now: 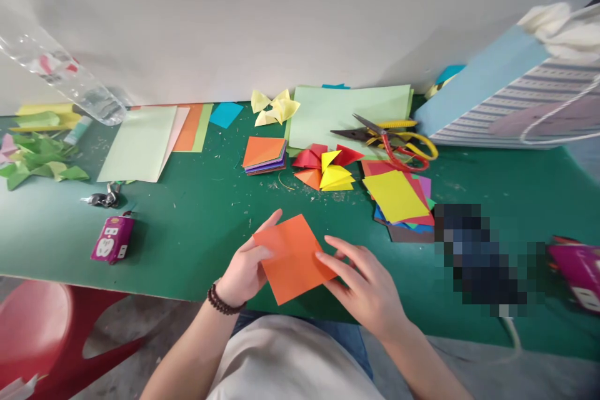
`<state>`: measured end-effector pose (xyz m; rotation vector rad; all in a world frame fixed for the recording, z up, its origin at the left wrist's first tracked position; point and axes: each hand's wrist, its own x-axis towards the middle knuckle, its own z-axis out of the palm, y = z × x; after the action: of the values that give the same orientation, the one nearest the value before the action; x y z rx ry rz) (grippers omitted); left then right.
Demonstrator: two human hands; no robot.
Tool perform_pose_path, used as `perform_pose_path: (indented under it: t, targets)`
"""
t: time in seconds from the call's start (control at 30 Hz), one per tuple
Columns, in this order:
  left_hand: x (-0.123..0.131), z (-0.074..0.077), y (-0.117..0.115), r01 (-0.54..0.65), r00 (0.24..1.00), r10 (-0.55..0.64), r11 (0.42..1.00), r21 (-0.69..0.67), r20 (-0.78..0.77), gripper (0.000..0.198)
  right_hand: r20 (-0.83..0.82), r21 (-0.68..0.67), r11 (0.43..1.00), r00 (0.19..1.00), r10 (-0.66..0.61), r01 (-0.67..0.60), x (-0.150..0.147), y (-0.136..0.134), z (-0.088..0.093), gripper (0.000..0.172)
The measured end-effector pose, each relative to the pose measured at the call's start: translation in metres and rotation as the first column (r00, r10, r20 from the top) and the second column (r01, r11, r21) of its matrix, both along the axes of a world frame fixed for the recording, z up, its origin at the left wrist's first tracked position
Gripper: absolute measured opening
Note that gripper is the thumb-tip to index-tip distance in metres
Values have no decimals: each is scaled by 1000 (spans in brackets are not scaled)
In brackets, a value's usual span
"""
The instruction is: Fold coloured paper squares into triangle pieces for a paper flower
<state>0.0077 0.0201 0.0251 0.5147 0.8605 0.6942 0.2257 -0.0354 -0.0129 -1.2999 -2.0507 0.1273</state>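
An orange square of paper (293,256) is held just above the near edge of the green table (197,225). My left hand (246,269), with a bead bracelet at the wrist, pinches its left corner, thumb on top. My right hand (363,284) grips its right side, with fingers lying across the sheet. Beyond it lie folded red, orange and yellow paper pieces (325,169), a small stack of coloured squares (265,155) and a loose pile of squares topped by a yellow one (398,197).
Scissors with red and yellow handles (389,140) lie on a pale green sheet (347,112). Large sheets (140,140), green folded scraps (37,159), keys (103,199) and a purple gadget (112,239) sit to the left. A striped bag (515,100) stands at the right, a red stool (42,331) below left.
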Motion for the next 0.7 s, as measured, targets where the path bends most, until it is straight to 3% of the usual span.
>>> perform_pose_path:
  t: [0.13, 0.2, 0.3, 0.33, 0.4, 0.47, 0.53, 0.6, 0.7]
  targets:
    - [12, -8, 1, -39, 998, 37, 998, 58, 42, 76, 99, 126, 991, 994, -52, 39, -11, 1, 3, 34]
    - [18, -15, -1, -10, 1000, 8, 990, 138, 15, 67, 126, 166, 985, 990, -69, 48, -15, 1, 1, 31]
    - [20, -27, -6, 71, 964, 40, 914, 400, -262, 59, 89, 123, 990, 993, -82, 71, -10, 5, -8, 26]
    - [18, -31, -8, 121, 913, 110, 847, 518, -394, 64, 73, 88, 993, 993, -88, 82, -6, 6, -12, 24]
    - [13, -37, -11, 301, 740, 303, 650, 698, -601, 66, 65, 11, 996, 994, -92, 92, 3, 10, -19, 19]
    - [7, -41, -14, 559, 604, 385, 419, 715, -698, 50, 113, -47, 995, 991, -78, 83, 9, 12, -23, 15]
    - [3, -42, -16, 734, 556, 355, 215, 644, -752, 35, 192, -64, 995, 980, -59, 73, 13, 13, -24, 15]
    - [3, -42, -18, 800, 531, 330, 110, 590, -781, 29, 235, -42, 996, 970, -64, 76, 15, 13, -24, 13]
    - [4, -43, -21, 815, 517, 357, 72, 574, -778, 26, 239, 12, 999, 970, -41, 40, 17, 13, -23, 8]
